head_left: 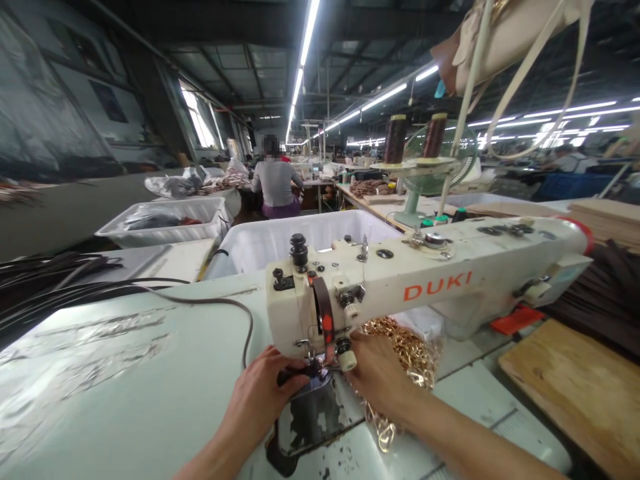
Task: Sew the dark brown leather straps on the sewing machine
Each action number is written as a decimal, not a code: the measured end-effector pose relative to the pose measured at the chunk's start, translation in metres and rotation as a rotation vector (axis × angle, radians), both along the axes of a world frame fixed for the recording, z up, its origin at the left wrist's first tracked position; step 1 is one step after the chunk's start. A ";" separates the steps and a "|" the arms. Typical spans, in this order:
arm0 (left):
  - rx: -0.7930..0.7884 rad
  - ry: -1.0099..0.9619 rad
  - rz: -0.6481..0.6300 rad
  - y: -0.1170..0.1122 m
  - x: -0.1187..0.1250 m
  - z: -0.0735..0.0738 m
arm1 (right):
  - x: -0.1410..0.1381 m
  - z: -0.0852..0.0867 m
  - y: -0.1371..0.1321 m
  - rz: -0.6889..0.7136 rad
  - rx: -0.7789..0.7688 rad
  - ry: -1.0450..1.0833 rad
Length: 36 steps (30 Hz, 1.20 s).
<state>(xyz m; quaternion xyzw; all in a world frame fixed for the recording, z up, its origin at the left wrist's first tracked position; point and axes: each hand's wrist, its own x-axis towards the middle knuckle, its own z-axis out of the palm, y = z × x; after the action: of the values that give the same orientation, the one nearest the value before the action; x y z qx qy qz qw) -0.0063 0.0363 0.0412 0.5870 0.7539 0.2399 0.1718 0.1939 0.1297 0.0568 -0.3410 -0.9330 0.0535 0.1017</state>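
Note:
My left hand point(263, 390) is at the needle area of a white sewing machine point(370, 280). Its thumb and fingers pinch a dark strap point(287, 375) at the presser foot. A long thin dark strip point(220, 301) curves across the pale table toward that hand, its near end hidden. On the other side of the needle, my right hand point(377, 370) reaches in beside the machine head. Its fingertips are hidden behind the machine's knobs, so any hold there does not show. Next to it lies a clear plastic bag of gold metal clasps point(413, 347).
Dark strips point(55, 287) pile up at the left. White plastic bins point(320, 230) stand behind the table. A wooden board point(575, 393) lies at the right. Thread spools point(395, 140) and a green fan point(440, 157) rise behind the machine. A person point(277, 180) sits farther back.

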 end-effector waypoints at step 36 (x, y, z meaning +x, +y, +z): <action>0.046 0.218 -0.111 0.010 -0.002 -0.009 | 0.002 -0.004 0.010 0.091 -0.060 0.104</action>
<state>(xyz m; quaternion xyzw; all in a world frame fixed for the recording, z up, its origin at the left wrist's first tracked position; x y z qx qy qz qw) -0.0082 0.0459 0.0322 0.6543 0.7287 0.1821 0.0884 0.1963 0.1401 0.0523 -0.2979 -0.9390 0.1035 0.1374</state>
